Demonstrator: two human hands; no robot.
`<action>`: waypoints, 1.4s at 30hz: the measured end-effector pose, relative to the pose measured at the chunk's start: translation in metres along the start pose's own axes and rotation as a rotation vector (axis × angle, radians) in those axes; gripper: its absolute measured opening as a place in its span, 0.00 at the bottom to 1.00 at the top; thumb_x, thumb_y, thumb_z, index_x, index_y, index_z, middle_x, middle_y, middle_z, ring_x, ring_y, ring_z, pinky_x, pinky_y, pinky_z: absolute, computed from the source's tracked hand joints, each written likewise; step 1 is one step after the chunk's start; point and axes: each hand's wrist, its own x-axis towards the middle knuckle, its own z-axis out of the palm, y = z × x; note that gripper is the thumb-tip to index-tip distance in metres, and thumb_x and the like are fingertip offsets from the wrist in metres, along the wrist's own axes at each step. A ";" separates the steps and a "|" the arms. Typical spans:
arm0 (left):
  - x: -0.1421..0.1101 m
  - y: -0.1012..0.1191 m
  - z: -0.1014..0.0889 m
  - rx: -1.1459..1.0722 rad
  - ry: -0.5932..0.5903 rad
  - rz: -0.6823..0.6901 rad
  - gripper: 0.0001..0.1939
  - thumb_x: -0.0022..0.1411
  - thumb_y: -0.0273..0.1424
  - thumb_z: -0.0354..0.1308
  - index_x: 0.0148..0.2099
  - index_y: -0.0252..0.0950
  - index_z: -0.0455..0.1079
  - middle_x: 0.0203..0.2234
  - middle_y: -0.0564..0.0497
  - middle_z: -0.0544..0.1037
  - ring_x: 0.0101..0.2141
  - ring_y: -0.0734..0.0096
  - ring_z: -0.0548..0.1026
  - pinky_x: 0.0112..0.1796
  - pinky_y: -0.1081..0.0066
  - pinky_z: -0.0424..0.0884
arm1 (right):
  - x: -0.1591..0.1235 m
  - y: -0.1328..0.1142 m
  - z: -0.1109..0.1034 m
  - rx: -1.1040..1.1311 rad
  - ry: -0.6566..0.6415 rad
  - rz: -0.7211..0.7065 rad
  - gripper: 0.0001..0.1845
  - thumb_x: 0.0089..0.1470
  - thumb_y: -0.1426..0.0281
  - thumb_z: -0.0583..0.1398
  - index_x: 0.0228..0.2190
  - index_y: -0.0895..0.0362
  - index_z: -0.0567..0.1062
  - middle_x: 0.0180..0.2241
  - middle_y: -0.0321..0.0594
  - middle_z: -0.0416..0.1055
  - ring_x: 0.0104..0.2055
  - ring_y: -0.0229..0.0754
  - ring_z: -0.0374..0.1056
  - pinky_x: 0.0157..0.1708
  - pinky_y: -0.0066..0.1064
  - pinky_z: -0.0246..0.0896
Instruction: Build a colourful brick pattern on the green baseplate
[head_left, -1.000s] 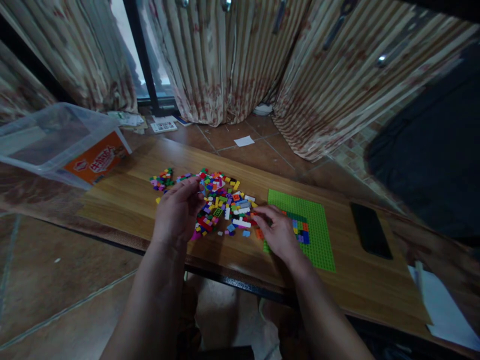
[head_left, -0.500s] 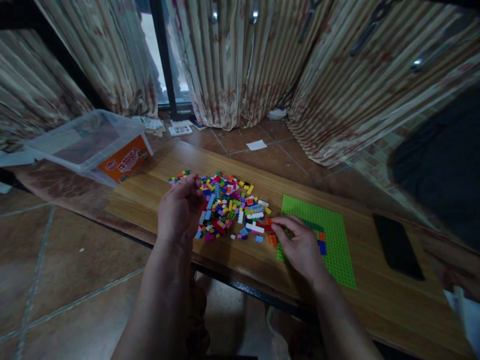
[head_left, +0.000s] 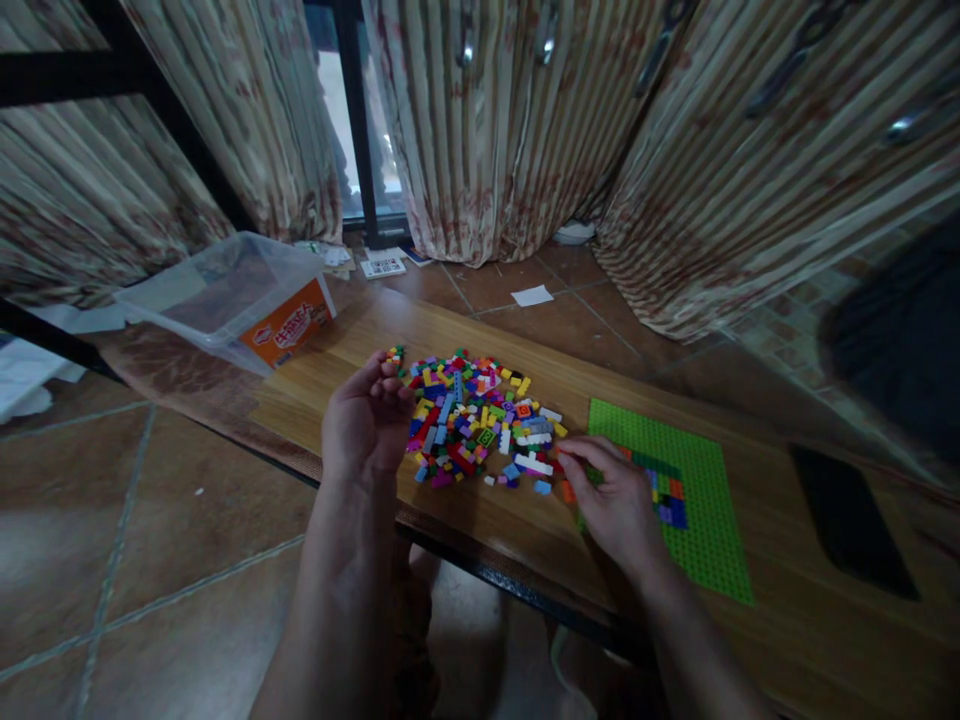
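Over the left edge of the brick pile, my left hand (head_left: 366,420) is raised with its palm turned up. Its fingers are loosely curled and no brick shows in it. My right hand (head_left: 611,490) is between the pile and the green baseplate (head_left: 716,510), thumb and forefinger pinched at a small red brick (head_left: 557,460), mostly hidden by the fingertips. Loose toy bricks (head_left: 480,420) of many colours lie spread on the wooden table. On the baseplate stands a cluster of bricks (head_left: 667,498) in blue, orange and yellow, partly covered by my right hand.
A clear plastic box (head_left: 225,300) with an orange label stands at the table's left end. A black phone-like slab (head_left: 851,520) lies right of the baseplate. Beyond the table's far edge, a white paper (head_left: 532,296) lies on the tiled floor, before striped curtains (head_left: 487,130).
The whole view has shifted, so things sit further right and slightly lower. My right hand stays pinched by the pile's right edge, its fingertips now covering more of the red brick.
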 end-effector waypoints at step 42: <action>0.001 0.014 -0.008 -0.069 0.029 -0.010 0.06 0.60 0.19 0.52 0.34 0.31 0.68 0.18 0.57 0.70 0.14 0.85 0.65 0.20 0.82 0.65 | -0.019 -0.065 0.091 -0.363 -0.250 -0.257 0.25 0.59 0.63 0.58 0.57 0.52 0.66 0.66 0.48 0.53 0.69 0.60 0.42 0.62 0.67 0.35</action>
